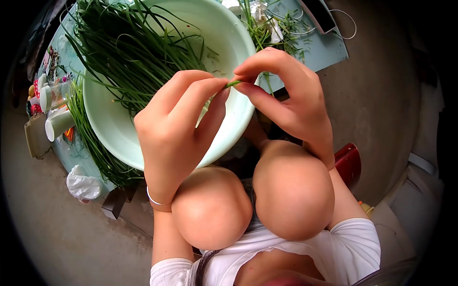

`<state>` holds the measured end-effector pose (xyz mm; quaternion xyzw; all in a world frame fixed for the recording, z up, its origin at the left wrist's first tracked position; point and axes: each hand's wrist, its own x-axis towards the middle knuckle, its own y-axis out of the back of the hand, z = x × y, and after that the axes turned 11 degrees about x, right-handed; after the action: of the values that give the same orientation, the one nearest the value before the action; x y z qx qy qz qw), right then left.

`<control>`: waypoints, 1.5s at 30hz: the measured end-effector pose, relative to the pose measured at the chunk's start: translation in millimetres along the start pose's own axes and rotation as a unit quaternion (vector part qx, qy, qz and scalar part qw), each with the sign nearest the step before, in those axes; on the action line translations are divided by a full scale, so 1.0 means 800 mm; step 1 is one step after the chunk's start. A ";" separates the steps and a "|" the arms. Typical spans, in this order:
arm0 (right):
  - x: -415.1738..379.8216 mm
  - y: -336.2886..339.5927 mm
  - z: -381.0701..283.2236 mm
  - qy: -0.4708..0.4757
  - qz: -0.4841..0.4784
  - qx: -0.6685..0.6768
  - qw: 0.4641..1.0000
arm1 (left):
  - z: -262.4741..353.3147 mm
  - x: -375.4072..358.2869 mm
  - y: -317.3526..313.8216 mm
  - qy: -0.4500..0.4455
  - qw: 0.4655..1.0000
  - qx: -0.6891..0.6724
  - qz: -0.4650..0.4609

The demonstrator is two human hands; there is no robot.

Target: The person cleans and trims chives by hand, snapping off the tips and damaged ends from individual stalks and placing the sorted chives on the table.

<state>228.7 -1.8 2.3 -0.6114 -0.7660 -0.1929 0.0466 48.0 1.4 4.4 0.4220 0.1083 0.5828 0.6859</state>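
Note:
Between my two hands is a short green piece of garlic chive [232, 83]. My left hand [174, 119] pinches one end of it with thumb and fingertips. At its other end, the thumb and index finger of my right hand [293, 93] are closed on it. Both hands are over the near right part of a pale green basin [107, 138], apart from its rim. A large bunch of long garlic chives [129, 52] lies in the basin, some hanging over its left edge. The rest of the held stalk, if any, is hidden by my left fingers.
More chives [98, 136] lie left of the basin on the light blue table [329, 56]. Trimmings [286, 33] and a phone-like device with a white cable [317, 14] are at the upper right. White cups [59, 124] and a crumpled plastic bag [83, 183] sit at the left edge.

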 end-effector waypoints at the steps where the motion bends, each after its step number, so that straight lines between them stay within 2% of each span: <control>1: 0.000 0.001 -0.001 0.006 -0.010 -0.017 1.000 | 0.001 0.000 0.000 -0.001 1.000 -0.001 0.000; 8: -0.002 -0.004 0.000 0.029 0.012 -0.050 0.998 | 0.008 0.000 -0.004 -0.014 0.999 0.038 0.011; 11: -0.002 -0.005 -0.002 0.024 0.032 -0.013 0.999 | 0.007 -0.001 -0.005 -0.003 1.000 0.022 0.021; 13: -0.002 -0.002 -0.006 -0.008 0.021 0.040 0.999 | 0.006 -0.001 -0.005 0.008 1.000 0.007 0.029; 17: -0.002 0.002 -0.007 -0.035 0.008 0.063 0.997 | 0.003 0.001 -0.003 -0.004 0.999 0.001 0.048; 19: -0.002 0.001 -0.009 -0.089 0.004 0.130 0.988 | 0.003 0.001 -0.004 -0.012 0.999 -0.003 0.053; 22: -0.002 -0.001 -0.011 -0.112 0.023 0.143 0.983 | 0.004 0.001 -0.005 -0.014 0.998 -0.008 0.058; 31: -0.004 0.001 -0.009 -0.114 0.028 0.183 0.976 | 0.006 0.001 -0.005 -0.026 0.998 0.004 0.062; 45: -0.002 0.000 -0.010 -0.115 0.021 0.169 0.979 | 0.005 0.000 -0.005 -0.035 0.997 0.021 0.065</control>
<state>228.0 -6.5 9.3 -0.6289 -0.7747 0.0117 0.0651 53.7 -0.4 4.3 0.4626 0.0687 0.6088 0.6408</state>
